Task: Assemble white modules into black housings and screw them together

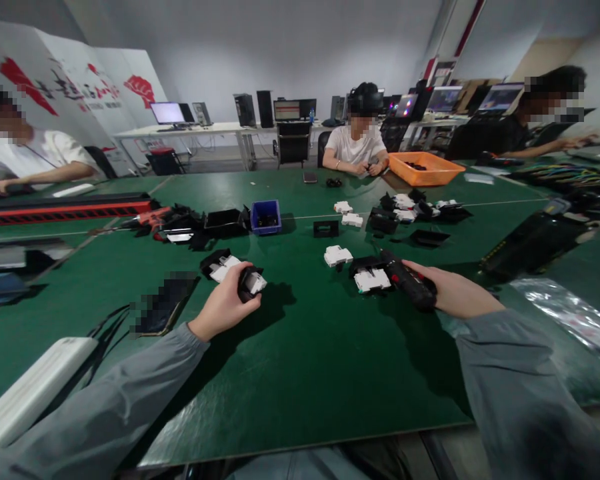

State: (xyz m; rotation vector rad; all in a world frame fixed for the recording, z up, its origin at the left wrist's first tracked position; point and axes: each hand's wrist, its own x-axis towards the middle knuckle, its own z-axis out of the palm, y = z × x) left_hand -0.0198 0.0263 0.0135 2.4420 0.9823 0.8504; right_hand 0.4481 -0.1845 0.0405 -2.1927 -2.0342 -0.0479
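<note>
My left hand is closed round a black-and-white plastic part, held above the green table. Just behind that hand lies another white part in a black shell. My right hand grips a black electric screwdriver with red marks, its tip pointing away and to the left. Beside the screwdriver's left side sits a white module with a black cover. A loose white module rests a little farther back.
A blue bin and a red drill are at the back left. More black and white parts are heaped back right, near an orange basket. A phone and a white power strip lie left. Other people sit around the table.
</note>
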